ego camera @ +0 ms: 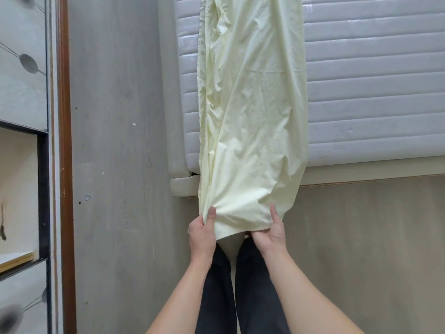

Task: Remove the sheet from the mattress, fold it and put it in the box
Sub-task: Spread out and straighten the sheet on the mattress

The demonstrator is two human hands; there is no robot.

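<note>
From the head view, the pale yellow sheet lies gathered into a long, creased strip down the left part of the bare mattress, running from 12 o'clock toward the person. Its near end spills over the mattress's near edge and the bed frame and hangs above the floor.

The left hand grips the sheet's near left corner, thumb on top and fingers curled under the cloth. The right hand pinches the near right corner, thumb lying up along the fabric and fingers bunched beneath it. Both grips are closed on the cloth. The hem sags in a shallow curve between the two hands.

The mattress's left edge and rounded near corner sit at about 11 o'clock; its near edge runs out to 3 o'clock. A wide band of grey floor lies open between the bed and the furniture at 9 o'clock, and more floor shows at 4 o'clock in front of the bed.

No writing or label can be read anywhere.

At 9 o'clock stands a cabinet with dark round marks and thin lines on its pale panels, an open niche, and a brown wooden strip beside it. The person's dark trousers show at 6 o'clock, directly under the hanging hem.
</note>
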